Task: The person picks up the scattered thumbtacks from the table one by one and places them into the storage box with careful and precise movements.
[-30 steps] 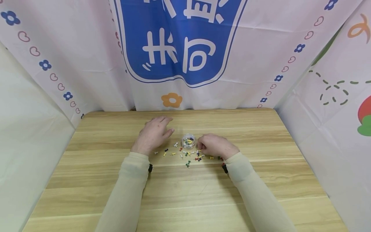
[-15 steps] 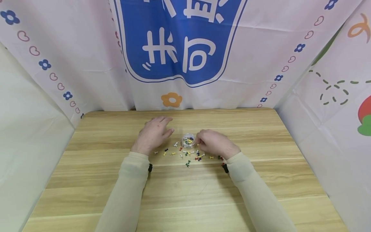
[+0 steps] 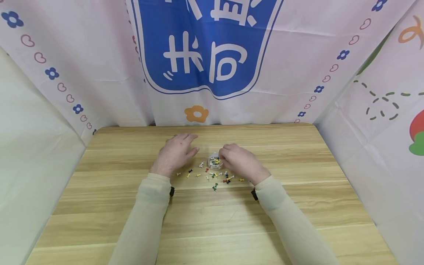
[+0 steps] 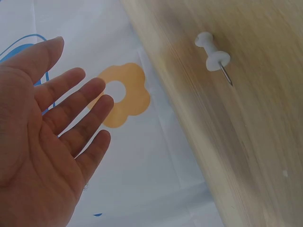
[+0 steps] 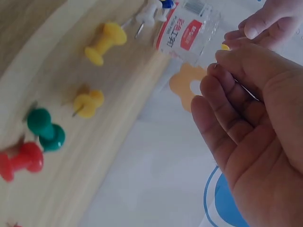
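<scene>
Left of the clear tub (image 3: 215, 167), the left hand (image 3: 176, 152) was held back upward, thumb toward the tub, fingers loosely parted, its grip slack and holding nothing. A white pin (image 4: 212, 51) lay left of the tub too, its needle slanting down and right in the left wrist view. Loose pins (image 3: 198, 175) were scattered before the tub on the desk (image 3: 205, 228), pointing every which way. At the tub's right rim I saw the right hand (image 3: 241, 160), angled inward, thumb and finger pinched closely on a yellow pin (image 5: 225, 47); in the right wrist view its needle slanted down and left.
</scene>
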